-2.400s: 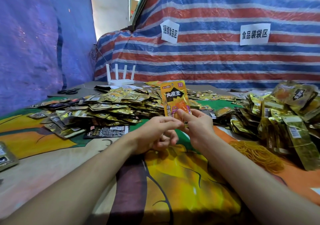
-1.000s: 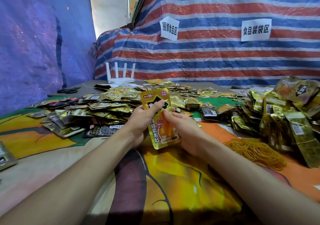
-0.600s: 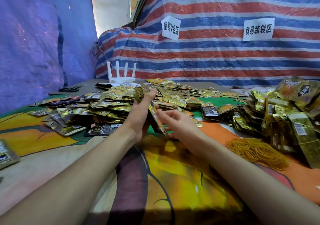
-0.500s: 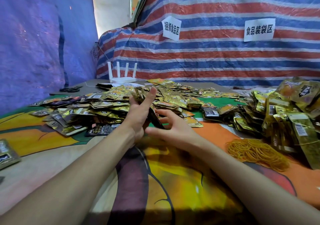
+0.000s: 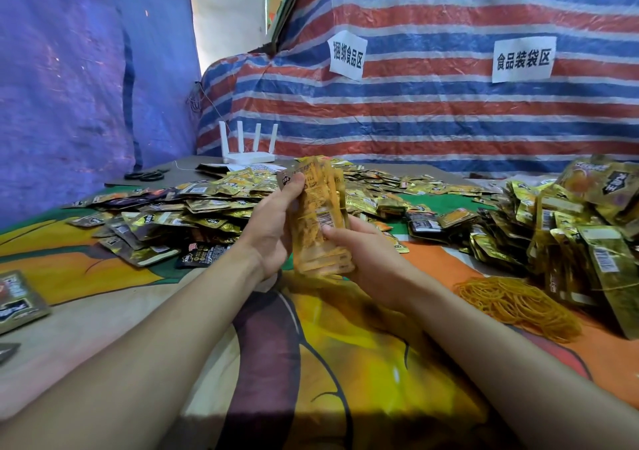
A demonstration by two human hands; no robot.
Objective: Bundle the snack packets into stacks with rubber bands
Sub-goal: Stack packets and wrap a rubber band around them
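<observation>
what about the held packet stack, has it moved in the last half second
Yes, up: the packet stack now tops out level with the white router.

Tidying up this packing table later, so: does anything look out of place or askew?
Mostly a working mess. A stray packet lies at the left edge, apart from the loose pile. A white router and scissors sit at the far edge. The held stack is blurred. Nothing looks spilled or torn.

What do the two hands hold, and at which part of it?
Both hold one upright stack of snack packets. The left hand grips its left edge, thumb near the top; the right hand grips its lower right side.
</observation>
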